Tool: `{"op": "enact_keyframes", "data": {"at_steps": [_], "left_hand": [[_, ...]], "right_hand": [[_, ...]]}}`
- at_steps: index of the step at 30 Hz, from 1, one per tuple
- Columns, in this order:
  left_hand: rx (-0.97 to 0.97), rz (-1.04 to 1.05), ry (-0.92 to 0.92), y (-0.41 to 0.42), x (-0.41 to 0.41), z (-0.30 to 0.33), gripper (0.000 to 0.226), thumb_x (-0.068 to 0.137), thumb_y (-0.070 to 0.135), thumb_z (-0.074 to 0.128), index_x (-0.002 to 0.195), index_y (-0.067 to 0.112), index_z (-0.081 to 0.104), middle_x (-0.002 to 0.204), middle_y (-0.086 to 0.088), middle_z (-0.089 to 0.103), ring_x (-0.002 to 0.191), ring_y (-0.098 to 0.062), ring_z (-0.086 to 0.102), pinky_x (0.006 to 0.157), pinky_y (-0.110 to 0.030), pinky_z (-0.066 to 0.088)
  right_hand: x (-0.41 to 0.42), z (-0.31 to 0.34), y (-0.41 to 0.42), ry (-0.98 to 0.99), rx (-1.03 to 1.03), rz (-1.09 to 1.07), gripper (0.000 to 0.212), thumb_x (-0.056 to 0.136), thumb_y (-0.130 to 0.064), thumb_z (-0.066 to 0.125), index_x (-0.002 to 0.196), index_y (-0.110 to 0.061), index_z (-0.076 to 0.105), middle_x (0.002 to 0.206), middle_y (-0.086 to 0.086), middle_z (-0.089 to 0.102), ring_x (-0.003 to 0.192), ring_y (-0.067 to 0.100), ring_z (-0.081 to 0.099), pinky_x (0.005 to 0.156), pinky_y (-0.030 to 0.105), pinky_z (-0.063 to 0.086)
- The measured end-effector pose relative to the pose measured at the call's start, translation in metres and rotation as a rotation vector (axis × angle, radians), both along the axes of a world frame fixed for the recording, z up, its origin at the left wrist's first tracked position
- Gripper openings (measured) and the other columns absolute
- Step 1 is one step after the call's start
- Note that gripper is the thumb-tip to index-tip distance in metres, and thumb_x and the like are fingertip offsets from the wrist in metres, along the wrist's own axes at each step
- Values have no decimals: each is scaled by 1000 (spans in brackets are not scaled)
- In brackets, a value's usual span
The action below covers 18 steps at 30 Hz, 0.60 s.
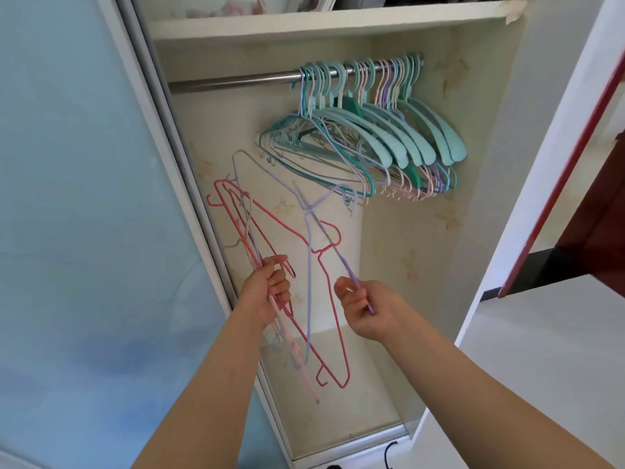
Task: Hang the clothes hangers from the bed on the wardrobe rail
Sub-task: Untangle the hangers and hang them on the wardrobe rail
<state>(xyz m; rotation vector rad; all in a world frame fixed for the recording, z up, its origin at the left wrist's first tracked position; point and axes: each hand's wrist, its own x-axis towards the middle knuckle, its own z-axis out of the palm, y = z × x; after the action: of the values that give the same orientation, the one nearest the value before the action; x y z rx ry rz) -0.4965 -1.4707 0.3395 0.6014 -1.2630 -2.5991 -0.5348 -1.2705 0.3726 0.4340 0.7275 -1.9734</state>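
My left hand grips a bundle of thin wire hangers, mostly red hangers with pale pink and lilac ones among them, hanging low in front of the open wardrobe. My right hand pinches the straight bar of a lilac hanger, which slants up and left towards the rail. The steel wardrobe rail runs across the top; its left part is bare. Several teal, pink and purple hangers crowd its right half.
A white shelf sits above the rail with items on it. A pale blue sliding door stands at the left. A white wall and a dark red door frame are at the right. The wardrobe floor lies below.
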Motion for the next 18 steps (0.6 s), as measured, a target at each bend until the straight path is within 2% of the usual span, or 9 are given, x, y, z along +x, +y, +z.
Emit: {"op": "enact_keyframes", "data": {"at_steps": [2, 4, 6, 9, 13, 16, 18], "left_hand": [[11, 8, 7, 1, 1, -2, 30, 104, 25, 35, 95, 15, 62, 52, 6, 39, 35, -4, 27, 40, -15, 22], [24, 23, 16, 3, 1, -4, 33, 104, 25, 34, 97, 13, 64, 59, 4, 49, 36, -5, 31, 38, -14, 25], [98, 24, 49, 5, 0, -6, 33, 104, 26, 34, 94, 13, 63, 55, 4, 44, 36, -5, 31, 38, -14, 25], [299, -21, 166, 4, 1, -8, 35, 103, 30, 33, 79, 14, 55, 44, 8, 32, 32, -4, 28, 35, -16, 23], [460, -126, 327, -2, 3, -8, 33, 97, 26, 37, 73, 14, 55, 41, 10, 35, 30, -1, 32, 33, -16, 24], [461, -142, 324, -3, 3, -7, 30, 95, 28, 39, 73, 14, 54, 41, 10, 35, 30, -1, 32, 33, -16, 23], [454, -125, 305, -3, 4, -8, 36, 99, 31, 35, 73, 15, 53, 41, 10, 35, 30, -1, 32, 33, -15, 22]], "right_hand": [[-3, -2, 5, 46, 33, 19, 24, 100, -17, 41, 78, -12, 48, 49, 2, 56, 24, 4, 35, 22, 14, 21], [-4, -1, 10, 146, 114, 24, 17, 100, -18, 42, 86, -15, 51, 49, 1, 52, 25, 5, 32, 22, 15, 17], [-6, -5, 14, 285, 225, 8, 12, 100, -17, 41, 94, -17, 51, 49, 0, 49, 27, 4, 30, 25, 12, 16], [-16, -18, 18, 398, 327, -13, 19, 101, -17, 33, 90, -23, 47, 49, -1, 47, 28, 5, 29, 27, 10, 17], [-25, -38, 30, 307, 317, -29, 24, 101, -26, 39, 81, -14, 45, 49, 2, 51, 27, 6, 32, 27, 10, 18], [-27, -53, 37, 251, 243, -74, 25, 98, -31, 48, 80, -15, 44, 55, 4, 53, 30, 6, 34, 28, 11, 19], [-29, -61, 40, 303, 276, -94, 22, 94, -25, 59, 80, -18, 42, 61, 4, 52, 32, 6, 34, 31, 11, 18]]}}
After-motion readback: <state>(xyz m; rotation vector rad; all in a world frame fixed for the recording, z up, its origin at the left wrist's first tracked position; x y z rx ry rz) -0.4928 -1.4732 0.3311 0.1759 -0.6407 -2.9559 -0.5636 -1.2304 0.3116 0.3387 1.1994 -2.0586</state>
